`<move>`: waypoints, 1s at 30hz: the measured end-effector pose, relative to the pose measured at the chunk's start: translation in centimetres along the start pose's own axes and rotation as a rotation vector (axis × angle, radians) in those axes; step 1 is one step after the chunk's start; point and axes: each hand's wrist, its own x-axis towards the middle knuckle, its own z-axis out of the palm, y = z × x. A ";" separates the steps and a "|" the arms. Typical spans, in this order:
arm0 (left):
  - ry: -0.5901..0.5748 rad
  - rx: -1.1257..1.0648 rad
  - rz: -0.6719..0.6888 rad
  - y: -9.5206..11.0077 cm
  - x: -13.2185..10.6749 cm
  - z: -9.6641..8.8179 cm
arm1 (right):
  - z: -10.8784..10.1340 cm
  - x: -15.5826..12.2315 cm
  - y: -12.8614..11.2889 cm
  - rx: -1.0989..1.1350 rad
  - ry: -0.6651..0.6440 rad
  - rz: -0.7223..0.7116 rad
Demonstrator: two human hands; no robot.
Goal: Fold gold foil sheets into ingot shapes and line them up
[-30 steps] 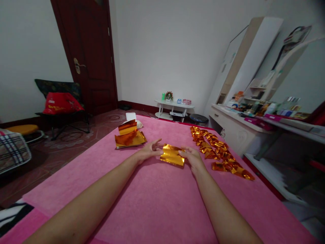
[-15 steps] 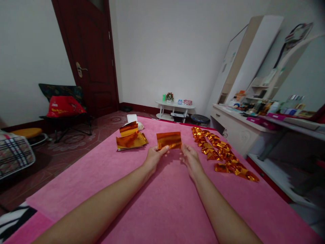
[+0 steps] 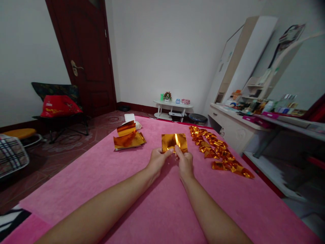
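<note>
A shiny gold foil sheet (image 3: 174, 140) is held up above the pink cloth (image 3: 152, 210). My left hand (image 3: 157, 160) pinches its lower left edge, thumb on the near face. At the lower middle and right, my right hand (image 3: 185, 162) grips the same sheet, its thumb close to the left thumb. The fingers behind the sheet are partly hidden. To the left lies a stack of flat gold foil sheets (image 3: 129, 140), with a further foil piece (image 3: 126, 128) just behind it. On the right, several folded gold foil pieces (image 3: 215, 145) lie in rows.
Behind the stack sits a white container (image 3: 129, 118). A white dressing table (image 3: 228, 118) with bottles stands to the right. A low white side table (image 3: 172, 104) and a dark round stool (image 3: 198, 118) are beyond the cloth. A red bag (image 3: 60, 105) rests on a folding chair at left.
My right hand has moved left and closed on the foil sheet's lower edge, after being partly spread at its right corner. The sheet now faces me more and shines brighter. The view has shifted slightly.
</note>
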 end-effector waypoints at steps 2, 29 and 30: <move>0.006 0.031 0.021 -0.1 0.3 0.0 | -0.4 0.3 -0.1 0.026 0.012 -0.054; -0.162 0.211 0.217 -0.8 0.2 0.2 | 1.5 -1.7 -0.7 0.144 -0.102 -0.032; -0.133 0.196 0.223 -0.9 0.1 0.3 | 1.7 -2.0 -0.7 0.153 -0.104 -0.010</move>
